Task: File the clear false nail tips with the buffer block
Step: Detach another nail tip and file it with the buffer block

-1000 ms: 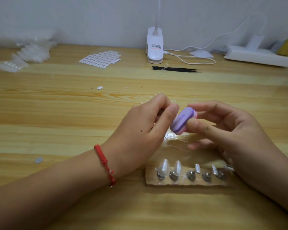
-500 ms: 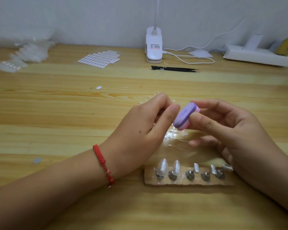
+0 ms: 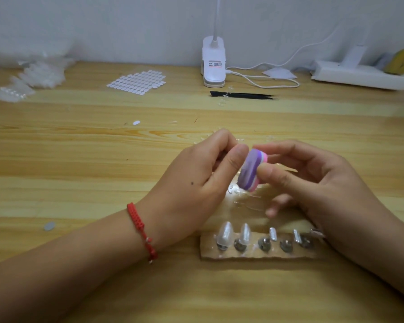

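Note:
My right hand (image 3: 313,180) pinches a purple and pink buffer block (image 3: 251,171) between thumb and fingers, just above the table's middle. My left hand (image 3: 196,183) has thumb and fingers pinched together right against the block's left face; the nail tip between them is hidden. In front of both hands lies a cardboard strip (image 3: 257,254) with several metal studs. Two frosted clear nail tips (image 3: 225,234) stand on its left studs. Loose clear tips (image 3: 240,197) lie on the table under the block.
A white clip lamp (image 3: 214,64) and its cable stand at the back. Black tweezers (image 3: 243,95) lie before it. A sheet of adhesive tabs (image 3: 138,81) and bags of nail tips (image 3: 33,75) are at the back left. A white power strip (image 3: 359,74) is back right.
The buffer block has tilted more upright and slid slightly down against my left fingertips. Both hands stay in about the same place.

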